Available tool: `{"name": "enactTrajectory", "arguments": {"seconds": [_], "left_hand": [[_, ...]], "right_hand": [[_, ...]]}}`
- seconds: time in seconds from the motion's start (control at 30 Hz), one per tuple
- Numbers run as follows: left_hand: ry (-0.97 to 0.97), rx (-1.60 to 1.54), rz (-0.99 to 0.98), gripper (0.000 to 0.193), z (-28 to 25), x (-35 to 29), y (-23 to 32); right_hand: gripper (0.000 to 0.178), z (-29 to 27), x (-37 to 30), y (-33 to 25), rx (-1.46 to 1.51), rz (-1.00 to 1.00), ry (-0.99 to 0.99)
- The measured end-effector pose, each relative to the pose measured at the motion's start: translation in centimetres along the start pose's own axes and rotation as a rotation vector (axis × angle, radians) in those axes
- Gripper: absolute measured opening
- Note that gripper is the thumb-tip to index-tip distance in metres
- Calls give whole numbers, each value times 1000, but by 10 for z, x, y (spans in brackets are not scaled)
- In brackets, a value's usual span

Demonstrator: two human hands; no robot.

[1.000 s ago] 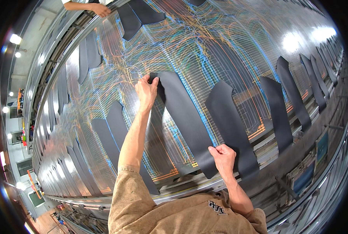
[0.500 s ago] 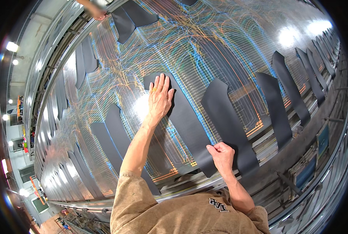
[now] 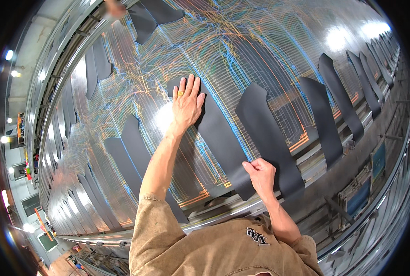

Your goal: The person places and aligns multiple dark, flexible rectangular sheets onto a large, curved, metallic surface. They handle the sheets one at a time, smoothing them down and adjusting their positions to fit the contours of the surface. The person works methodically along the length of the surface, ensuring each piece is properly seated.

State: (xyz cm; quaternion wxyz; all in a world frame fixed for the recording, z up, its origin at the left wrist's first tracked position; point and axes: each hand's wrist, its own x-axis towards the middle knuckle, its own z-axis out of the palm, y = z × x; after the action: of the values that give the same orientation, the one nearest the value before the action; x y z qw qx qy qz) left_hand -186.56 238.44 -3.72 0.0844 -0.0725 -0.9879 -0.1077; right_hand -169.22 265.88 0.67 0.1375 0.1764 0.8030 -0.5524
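Here, dark strip (image 3: 221,142): lies near to far on the line-patterned table (image 3: 175,62), its near end reaching past the pattern; a neighbouring strip (image 3: 264,124) lies on the right.
Left hand (image 3: 185,108): spread flat, palm down, on the strip's far end, fingers fairly close together.
Right hand (image 3: 261,175): thumb and forefinger in a narrow pinch, apparently on the strip's right edge toward the near end.
Handling: probably light, soft and bendy, not fragile; the smooth table may let it slide or crease.
Best hold: likely an edge pinch near, a flat palm far.
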Motion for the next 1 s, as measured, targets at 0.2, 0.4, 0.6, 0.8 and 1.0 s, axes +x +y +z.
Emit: {"name": "enactTrajectory", "arguments": {"seconds": [0.2,0.4,0.6,0.8,1.0], "left_hand": [[-140,79,106,65,-9,-10,15],[-247,-15,217,76,-24,-56,64],[-407,-164,336,85,-40,-137,136],[-400,-168,286,83,-37,-182,170],[-321,-31,365,74,-22,-201,178]], "right_hand": [[22,-1,-12,3,-153,-78,26],[21,-11,-26,1,-411,-154,2],[22,-18,-43,-1,-607,-260,-18],[22,-23,-53,2,-779,-410,38],[14,-28,-58,21,-722,-566,-108]]}}
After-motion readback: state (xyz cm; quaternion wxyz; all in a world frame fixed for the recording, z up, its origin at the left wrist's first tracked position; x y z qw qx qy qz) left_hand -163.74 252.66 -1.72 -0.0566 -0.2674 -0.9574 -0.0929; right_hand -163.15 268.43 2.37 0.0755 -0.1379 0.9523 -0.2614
